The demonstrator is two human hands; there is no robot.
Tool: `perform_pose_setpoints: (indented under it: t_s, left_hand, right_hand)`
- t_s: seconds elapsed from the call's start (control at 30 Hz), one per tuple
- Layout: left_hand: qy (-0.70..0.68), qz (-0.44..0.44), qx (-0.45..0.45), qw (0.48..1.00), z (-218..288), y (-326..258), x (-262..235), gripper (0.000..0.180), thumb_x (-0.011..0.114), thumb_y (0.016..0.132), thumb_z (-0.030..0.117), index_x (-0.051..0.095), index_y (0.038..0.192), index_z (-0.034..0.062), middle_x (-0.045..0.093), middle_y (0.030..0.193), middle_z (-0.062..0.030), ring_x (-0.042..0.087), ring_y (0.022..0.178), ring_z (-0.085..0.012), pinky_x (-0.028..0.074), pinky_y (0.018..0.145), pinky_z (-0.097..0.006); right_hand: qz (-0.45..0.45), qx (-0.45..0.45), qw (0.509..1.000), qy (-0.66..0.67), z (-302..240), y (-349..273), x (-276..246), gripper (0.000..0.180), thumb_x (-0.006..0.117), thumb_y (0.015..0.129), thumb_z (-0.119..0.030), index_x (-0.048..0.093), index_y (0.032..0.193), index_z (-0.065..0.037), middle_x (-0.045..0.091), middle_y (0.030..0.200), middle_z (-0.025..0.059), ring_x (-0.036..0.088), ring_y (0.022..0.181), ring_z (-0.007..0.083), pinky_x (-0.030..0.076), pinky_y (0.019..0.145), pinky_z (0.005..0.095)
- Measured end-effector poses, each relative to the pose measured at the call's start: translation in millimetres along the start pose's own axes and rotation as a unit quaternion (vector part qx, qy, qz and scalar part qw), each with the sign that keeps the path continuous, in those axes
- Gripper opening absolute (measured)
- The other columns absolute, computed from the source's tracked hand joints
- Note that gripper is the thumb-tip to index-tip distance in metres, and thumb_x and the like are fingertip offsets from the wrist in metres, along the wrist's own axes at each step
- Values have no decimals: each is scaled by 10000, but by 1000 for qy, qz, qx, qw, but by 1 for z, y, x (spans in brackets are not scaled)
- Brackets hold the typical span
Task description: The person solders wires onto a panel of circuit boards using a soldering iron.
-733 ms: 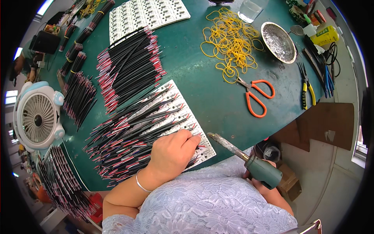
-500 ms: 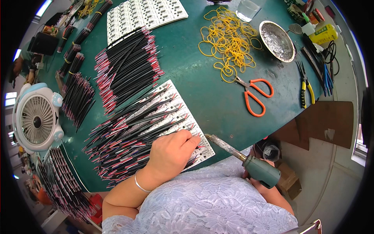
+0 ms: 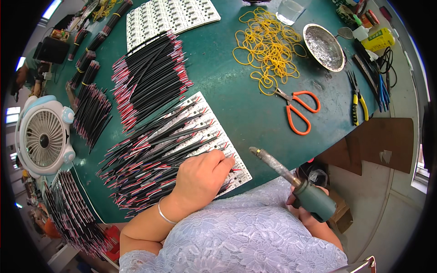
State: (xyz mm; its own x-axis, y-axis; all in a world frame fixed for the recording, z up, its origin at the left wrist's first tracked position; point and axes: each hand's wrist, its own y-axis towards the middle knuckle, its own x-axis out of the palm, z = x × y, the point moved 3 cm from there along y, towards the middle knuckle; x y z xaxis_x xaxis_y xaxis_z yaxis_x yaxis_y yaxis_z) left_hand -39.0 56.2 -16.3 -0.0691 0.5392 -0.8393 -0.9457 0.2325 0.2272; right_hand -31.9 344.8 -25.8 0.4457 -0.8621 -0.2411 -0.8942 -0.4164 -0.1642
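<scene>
A white circuit board panel lies on the green table. Rows of black-sheathed wires with red and white ends fan out leftward from it. Low over its near right corner, my left hand is closed in a pinch on a wire, whose red end shows by the fingertips; the palm hides the rest. My right hand grips the green handle of a soldering iron. The iron's tip points up and left, off the board's right edge and apart from it. The handle hides part of those fingers.
More cut wires lie beyond the board, near a stack of white panels. Orange-handled scissors, yellow rubber bands, a metal bowl of solder scraps and pliers are rightward. A fan stands left.
My right hand has drawn the soldering iron to the right, so its tip has moved away from the board's edge. My left hand has stayed almost still.
</scene>
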Motion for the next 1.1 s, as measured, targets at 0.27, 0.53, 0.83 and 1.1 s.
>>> perform_pose_setpoints:
  t_s: [0.27, 0.53, 0.83, 1.1]
  left_hand:
    - [-96, 1, -37, 995, -2, 1, -9, 208, 676, 759, -8, 679, 957, 59, 609, 852, -96, 622, 728, -269, 512, 597, -348]
    - [70, 109, 5, 992, 28, 8, -70, 337, 676, 711, 29, 727, 1038, 90, 481, 752, -39, 525, 607, -185, 413, 493, -314]
    - [-6, 16, -39, 999, 20, -12, 5, 279, 713, 664, 14, 669, 930, 87, 551, 768, -55, 583, 645, -250, 469, 554, -375]
    - [64, -15, -6, 998, 30, -10, -5, 313, 691, 679, 14, 707, 985, 75, 558, 786, -37, 580, 690, -226, 467, 590, -371]
  right_hand:
    - [103, -79, 990, 63, 15, -11, 3, 578, 530, 940, -497, 558, 1156, 39, 623, 650, 80, 576, 602, 161, 482, 645, 304]
    - [104, 10, 982, 156, 11, -2, -7, 661, 614, 879, -555, 547, 1166, 37, 620, 640, 86, 548, 521, 131, 413, 506, 243]
    - [32, 40, 970, 238, 39, -25, -9, 610, 749, 830, -388, 578, 1200, 65, 670, 1035, 158, 659, 652, 208, 489, 568, 296]
    - [-10, -10, 991, 133, 36, -24, -17, 445, 712, 857, -341, 615, 1053, 47, 665, 807, 119, 651, 654, 196, 519, 610, 314]
